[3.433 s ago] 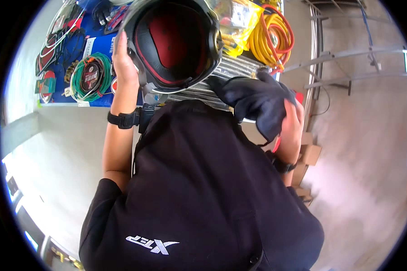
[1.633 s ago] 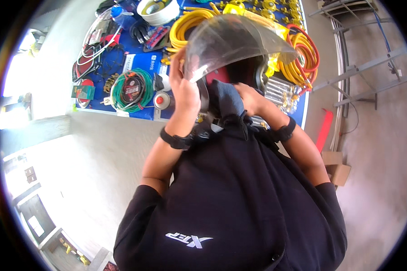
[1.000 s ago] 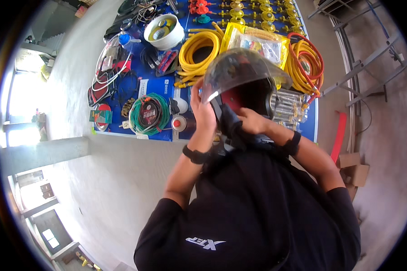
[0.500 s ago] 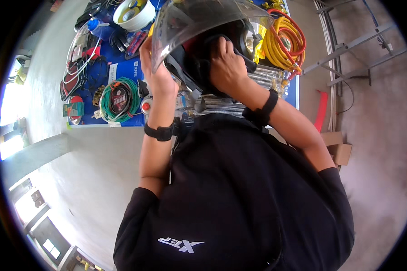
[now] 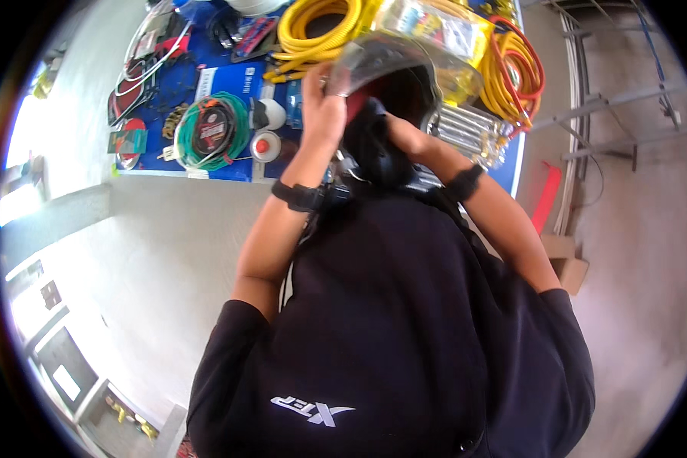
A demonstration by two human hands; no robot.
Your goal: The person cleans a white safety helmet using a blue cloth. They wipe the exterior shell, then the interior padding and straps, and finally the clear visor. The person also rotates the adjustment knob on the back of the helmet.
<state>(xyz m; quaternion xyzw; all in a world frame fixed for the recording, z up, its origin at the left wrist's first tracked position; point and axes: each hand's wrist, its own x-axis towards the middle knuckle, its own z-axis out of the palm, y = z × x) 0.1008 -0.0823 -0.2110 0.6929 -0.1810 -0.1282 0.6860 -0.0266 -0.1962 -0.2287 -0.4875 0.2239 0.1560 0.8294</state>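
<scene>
A black motorcycle helmet [image 5: 370,156] with a raised clear visor [image 5: 382,49] is between my hands over the near edge of the table. Its opening shows a dark inside with some red at the left. My left hand [image 5: 324,114] grips the helmet's left side beside the visor, its fingers partly hidden behind the rim. My right hand [image 5: 409,139] is closed at the right of the opening, against the soft black padding [image 5: 374,126]; its fingertips are hidden there. Black bands circle both my wrists.
On the blue-topped table [image 5: 233,172] lie a green hose coil [image 5: 237,130], a yellow hose coil [image 5: 298,34], a red and yellow hose coil [image 5: 511,72], bagged metal flexible hoses [image 5: 469,133] and a white bottle [image 5: 266,146]. A metal frame [image 5: 603,126] stands at the right.
The helmet has come down and nearer my body and has turned, uncovering the yellow hose coil behind it. My right hand has moved from inside the opening to its right side.
</scene>
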